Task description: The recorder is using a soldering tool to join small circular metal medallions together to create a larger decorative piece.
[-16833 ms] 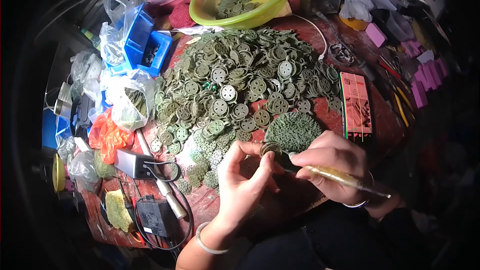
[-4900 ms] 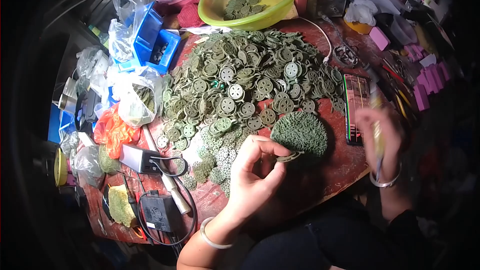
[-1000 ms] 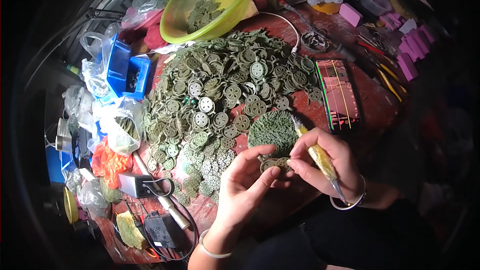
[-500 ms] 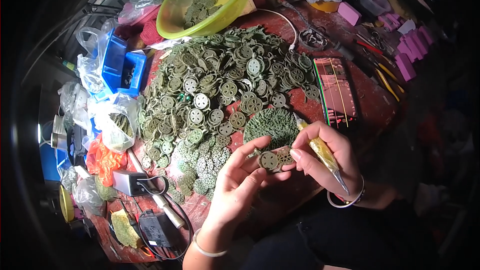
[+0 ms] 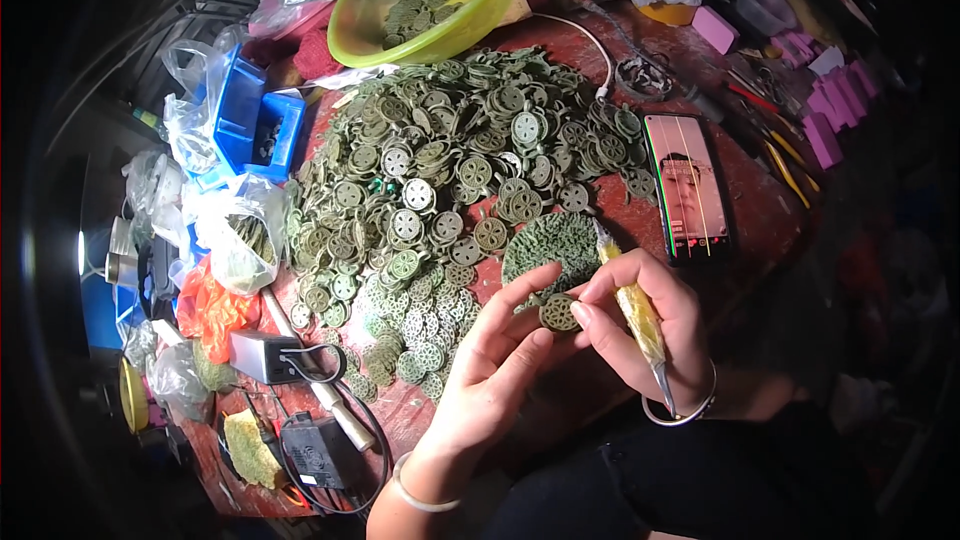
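Observation:
Between my hands is a small round olive-green openwork disc [image 5: 558, 313], resembling a wax casting piece. My left hand [image 5: 490, 370] cradles it with the thumb at its near edge and the index finger raised; some fingers are hidden behind it. Thumb and fingertips of my right hand [image 5: 645, 335] pinch the disc's right side. That hand also carries a slim tool [image 5: 638, 318] wrapped in yellow, with pointed metal ends, lying across the hand. Just beyond the fingers sits a round, rough-textured green pad [image 5: 550, 258]. A large heap of similar discs [image 5: 450, 170] spreads over the red table.
A yellow-green bowl [image 5: 430, 10] with more discs stands behind the heap. On the right lies a lit phone [image 5: 690, 185], with pliers [image 5: 785, 170] and pink blocks [image 5: 840, 100] beyond. Blue bins [image 5: 260, 130], plastic bags [image 5: 235, 230] and a black adapter [image 5: 315, 450] occupy the left.
Two round pieces showed side by side in my hands before; now one disc is visible there. My hands have drawn closer together. The view has shifted slightly, and the phone's screen looks different.

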`<action>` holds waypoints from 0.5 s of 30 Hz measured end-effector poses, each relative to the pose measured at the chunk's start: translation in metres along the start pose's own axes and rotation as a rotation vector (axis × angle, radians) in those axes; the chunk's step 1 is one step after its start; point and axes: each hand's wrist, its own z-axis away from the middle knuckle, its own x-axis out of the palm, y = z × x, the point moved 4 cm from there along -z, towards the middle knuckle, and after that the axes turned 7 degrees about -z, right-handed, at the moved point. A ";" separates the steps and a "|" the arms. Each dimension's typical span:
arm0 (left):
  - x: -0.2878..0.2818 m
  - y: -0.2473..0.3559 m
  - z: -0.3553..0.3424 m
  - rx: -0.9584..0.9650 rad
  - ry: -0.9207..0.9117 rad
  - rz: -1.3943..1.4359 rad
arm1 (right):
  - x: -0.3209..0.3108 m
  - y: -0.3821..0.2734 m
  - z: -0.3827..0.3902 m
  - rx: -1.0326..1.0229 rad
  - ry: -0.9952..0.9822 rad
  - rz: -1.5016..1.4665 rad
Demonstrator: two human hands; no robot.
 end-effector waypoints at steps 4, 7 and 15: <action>-0.004 -0.004 0.001 0.003 -0.007 0.048 | 0.001 0.000 0.000 -0.016 0.004 0.027; -0.005 -0.005 0.000 0.001 0.004 0.066 | 0.000 -0.001 0.000 -0.021 -0.015 0.043; -0.003 -0.005 -0.002 -0.005 -0.067 0.018 | -0.003 0.002 0.000 0.012 -0.044 0.007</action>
